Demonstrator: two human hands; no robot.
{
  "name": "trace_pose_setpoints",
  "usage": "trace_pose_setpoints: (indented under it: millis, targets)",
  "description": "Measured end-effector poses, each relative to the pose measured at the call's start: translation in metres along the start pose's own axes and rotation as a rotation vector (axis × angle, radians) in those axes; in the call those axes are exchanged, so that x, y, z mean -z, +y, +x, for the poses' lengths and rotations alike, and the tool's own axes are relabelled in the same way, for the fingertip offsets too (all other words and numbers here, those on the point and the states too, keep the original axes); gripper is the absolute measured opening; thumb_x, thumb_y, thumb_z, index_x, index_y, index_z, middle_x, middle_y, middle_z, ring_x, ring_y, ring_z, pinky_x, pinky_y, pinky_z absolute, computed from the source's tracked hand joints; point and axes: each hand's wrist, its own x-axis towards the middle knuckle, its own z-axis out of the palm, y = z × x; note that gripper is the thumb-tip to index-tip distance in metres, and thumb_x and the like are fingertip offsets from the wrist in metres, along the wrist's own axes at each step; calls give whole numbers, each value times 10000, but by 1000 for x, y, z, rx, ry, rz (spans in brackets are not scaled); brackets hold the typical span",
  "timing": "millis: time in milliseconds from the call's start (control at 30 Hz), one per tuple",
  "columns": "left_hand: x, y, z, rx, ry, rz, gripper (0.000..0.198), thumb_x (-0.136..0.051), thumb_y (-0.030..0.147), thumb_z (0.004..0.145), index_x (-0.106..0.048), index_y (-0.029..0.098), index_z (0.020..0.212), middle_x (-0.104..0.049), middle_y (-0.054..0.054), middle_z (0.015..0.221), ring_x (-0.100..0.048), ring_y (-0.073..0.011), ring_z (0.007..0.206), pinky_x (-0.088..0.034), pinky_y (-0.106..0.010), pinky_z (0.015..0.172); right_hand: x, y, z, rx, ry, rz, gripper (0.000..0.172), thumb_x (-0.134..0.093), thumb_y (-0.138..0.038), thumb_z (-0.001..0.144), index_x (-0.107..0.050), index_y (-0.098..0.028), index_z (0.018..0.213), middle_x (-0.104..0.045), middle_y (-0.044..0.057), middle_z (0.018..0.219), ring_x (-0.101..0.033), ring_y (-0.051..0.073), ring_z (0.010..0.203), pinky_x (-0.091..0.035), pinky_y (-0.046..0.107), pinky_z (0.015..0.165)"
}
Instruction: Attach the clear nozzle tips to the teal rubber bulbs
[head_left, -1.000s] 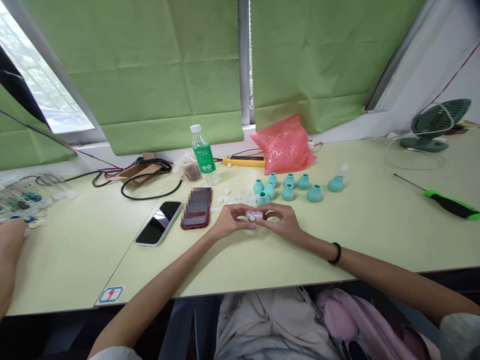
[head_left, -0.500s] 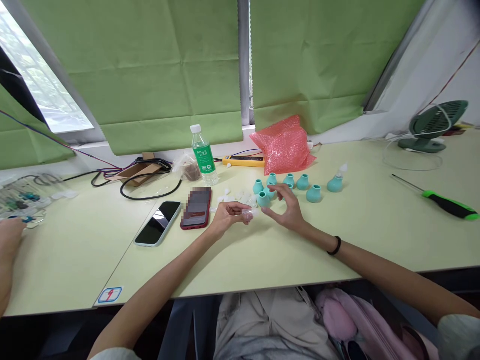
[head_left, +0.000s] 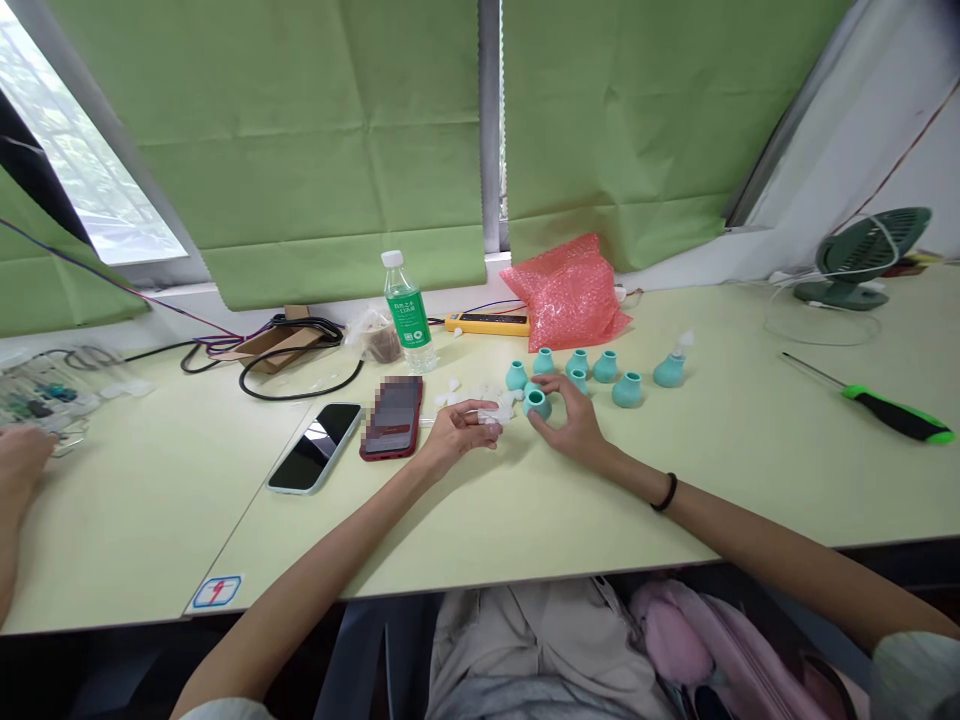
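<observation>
My left hand (head_left: 455, 432) rests on the pale green table (head_left: 525, 500) with its fingers closed round a small clear plastic piece (head_left: 489, 415). My right hand (head_left: 571, 418) is just to its right, fingers pinched on a teal rubber bulb (head_left: 537, 402). Several more teal bulbs (head_left: 604, 366) stand in a loose row right behind it, one of them (head_left: 668, 367) with a clear tip fitted. Small white plastic parts (head_left: 469, 392) lie scattered beyond my left hand.
Two phones (head_left: 394, 417) lie left of my hands. Behind stand a water bottle (head_left: 407, 314), a pink bubble-wrap bag (head_left: 568, 289), a yellow tool (head_left: 487, 322) and black cables (head_left: 292, 350). A green-handled screwdriver (head_left: 896, 418) and a fan (head_left: 862, 257) are at right. Another person's hand (head_left: 19, 455) is at far left.
My hands were together on the clear piece. The right hand let go, reached back to the teal bulbs and took hold of one. The left hand kept the clear piece.
</observation>
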Motion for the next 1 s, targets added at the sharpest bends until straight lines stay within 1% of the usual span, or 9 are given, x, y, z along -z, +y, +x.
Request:
trace_pose_setpoints:
  millis: [67,167,267,367,500,667,767,867,1000]
  targets:
    - [1,-1,0,2,8,4,429,-692,218,522,-534,100,903,-602,-43,656,-543,-102,558,-437,-263,578,1,-5,-3,4,-71,68,239,-503,-222,666,-418,-193,887,-533,56,874,-516,175,809,-417,317,715]
    - [0,-1,0,-16,23,29,394,-683,236,536,-558,83,876,-612,-66,677,-552,-116,567,-432,-269,582,0,-9,-6,38,-130,45,260,-503,-208,641,-425,-199,889,-542,40,814,-526,161,742,-425,287,665]
    - [-3,-1,-1,-50,24,78,340,-679,233,540,-586,77,828,-610,-59,666,-542,-109,567,-430,-263,588,-1,-11,-9,82,-128,3,270,-506,-196,616,-440,-198,879,-552,33,793,-532,159,719,-425,275,644]
    - [-4,0,-2,-69,-7,122,311,-668,234,556,-595,80,817,-602,-41,629,-530,-101,556,-434,-263,594,-2,-12,-10,126,-125,-23,239,-515,-207,615,-461,-198,848,-571,30,755,-544,156,677,-426,264,602]
    - [-4,2,-4,-85,-42,232,318,-650,246,580,-593,79,843,-596,-38,603,-534,-111,540,-442,-278,600,-3,-12,-12,186,-126,-76,176,-497,-202,646,-480,-195,821,-586,33,721,-553,154,654,-420,258,573]
    - [-4,2,-4,-120,-17,394,356,-642,274,584,-604,67,871,-581,-34,572,-517,-108,504,-432,-251,540,-2,-13,-14,237,-104,-121,148,-476,-169,657,-490,-183,804,-586,38,696,-550,147,637,-408,242,541]
    - [-4,-2,-4,-150,-4,433,387,-643,284,578,-607,60,892,-587,-36,588,-502,-100,500,-435,-240,524,-2,-12,-14,211,-112,-111,155,-477,-160,641,-500,-179,794,-586,33,692,-548,144,636,-407,239,549]
    - [-4,-4,-4,-173,-9,468,395,-643,293,572,-612,70,896,-617,-63,714,-531,-125,594,-453,-244,568,-2,-14,-13,156,-159,-53,186,-490,-141,601,-514,-169,783,-593,28,706,-548,142,647,-409,237,576]
    - [-6,-4,-6,-200,-10,522,392,-633,307,582,-614,76,897,-621,-71,763,-543,-147,666,-463,-249,609,-1,-20,-10,-7,-221,83,180,-516,-138,558,-531,-164,735,-586,3,670,-527,118,590,-400,220,566]
